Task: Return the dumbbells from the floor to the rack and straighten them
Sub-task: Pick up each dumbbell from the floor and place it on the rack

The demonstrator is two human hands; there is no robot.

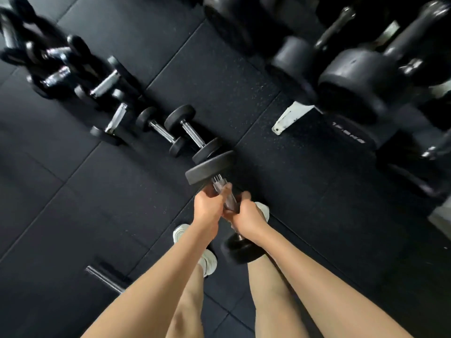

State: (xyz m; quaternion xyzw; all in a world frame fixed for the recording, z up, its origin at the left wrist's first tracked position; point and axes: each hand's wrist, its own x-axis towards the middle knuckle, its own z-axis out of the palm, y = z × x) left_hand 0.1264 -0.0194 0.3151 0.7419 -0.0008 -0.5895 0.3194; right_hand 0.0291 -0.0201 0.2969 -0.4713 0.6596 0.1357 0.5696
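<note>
Both the left-hand grip point(208, 207) and the right-hand grip point(246, 215) are clasping the knurled chrome handle of a black round-headed dumbbell point(211, 167), which appears to be hanging tilted above the black rubber floor point(122, 191), near the feet. Advisable: levelling it and keeping it close while turning toward the dark, white-footed rack point(292, 115). Motion blur and cropping are hiding the rack's free slots.

Held dumbbell point(210, 170) is positioned centre, above floor point(97, 203); loose dumbbells point(161, 132) are lined left, rack point(292, 115) is set right.
</note>
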